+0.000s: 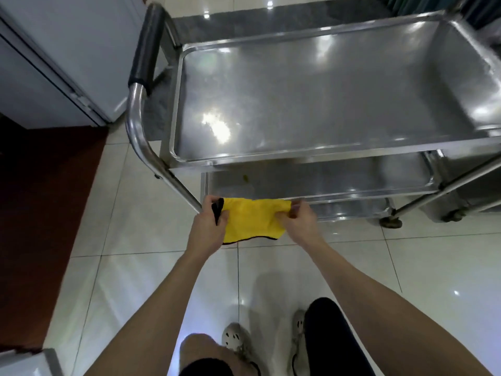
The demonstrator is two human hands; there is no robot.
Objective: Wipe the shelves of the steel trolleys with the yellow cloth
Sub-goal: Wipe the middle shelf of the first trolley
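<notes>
A yellow cloth (252, 219) with a dark hem hangs stretched between both hands, in front of the trolley's near edge. My left hand (207, 226) pinches its left end, where a black strip shows. My right hand (298, 219) grips its right end. The steel trolley (311, 153) stands just beyond, its top shelf bare and shiny. Below it a lower shelf (325, 180) shows, with a small yellowish speck near its left part. The trolley's handle (146, 47), padded in black, curves up at the left.
A white cabinet or appliance (54, 55) stands at the left, close to the handle. A second steel trolley (474, 194) sits at the right edge. The floor is glossy white tile, with a dark red strip (40, 199) at the left. My feet in pale shoes (235, 340) stand below.
</notes>
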